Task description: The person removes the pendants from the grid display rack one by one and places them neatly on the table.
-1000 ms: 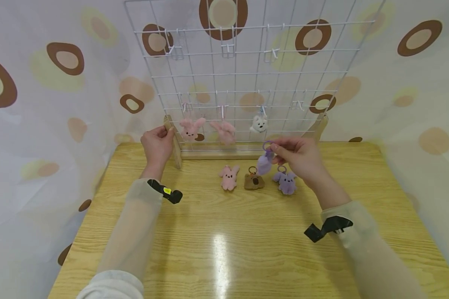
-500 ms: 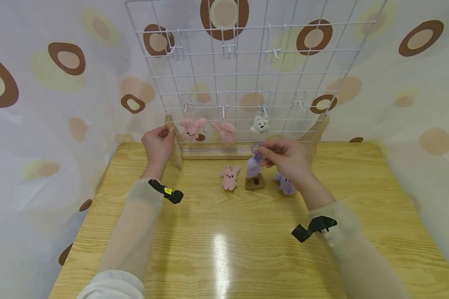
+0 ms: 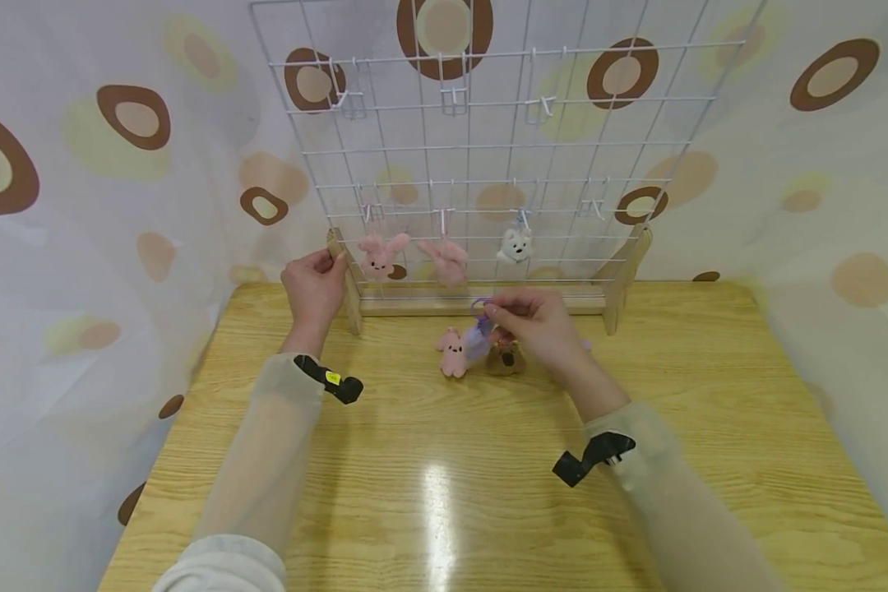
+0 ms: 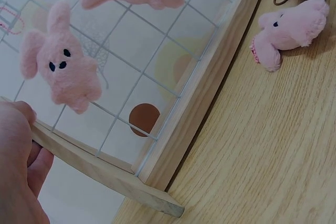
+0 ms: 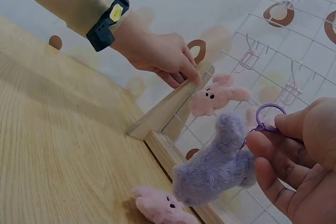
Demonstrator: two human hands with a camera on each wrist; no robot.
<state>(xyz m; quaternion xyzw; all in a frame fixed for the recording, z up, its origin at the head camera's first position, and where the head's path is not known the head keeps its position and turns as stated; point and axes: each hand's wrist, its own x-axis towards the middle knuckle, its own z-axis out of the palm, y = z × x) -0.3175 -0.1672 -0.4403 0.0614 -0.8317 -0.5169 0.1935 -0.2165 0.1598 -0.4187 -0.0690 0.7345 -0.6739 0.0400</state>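
My right hand [image 3: 529, 325] pinches the purple ring [image 5: 270, 117] of a fluffy purple plush keychain [image 5: 215, 166], which dangles above the table. In the head view it overlaps the edge of a pink plush keychain [image 3: 453, 353] lying on the wood. Partly behind my right hand lies a brown plush keychain [image 3: 505, 358]. My left hand [image 3: 315, 288] grips the wooden left foot [image 4: 100, 161] of a white wire grid rack [image 3: 488, 148]. Another purple plush lies on the table, almost wholly hidden by my right hand in the head view.
Two pink plush keychains, one a bunny [image 3: 376, 255] and one turned away [image 3: 446, 261], hang from the rack's lower hooks beside a white plush bear [image 3: 515, 246]. A lower hook [image 3: 592, 207] at right and three upper hooks [image 3: 454, 100] bear nothing. Patterned cloth surrounds the wooden table [image 3: 385, 460].
My right hand has carried the purple plush left, past the brown one to the pink one, and slightly lower. My left hand keeps its grip on the rack's foot.
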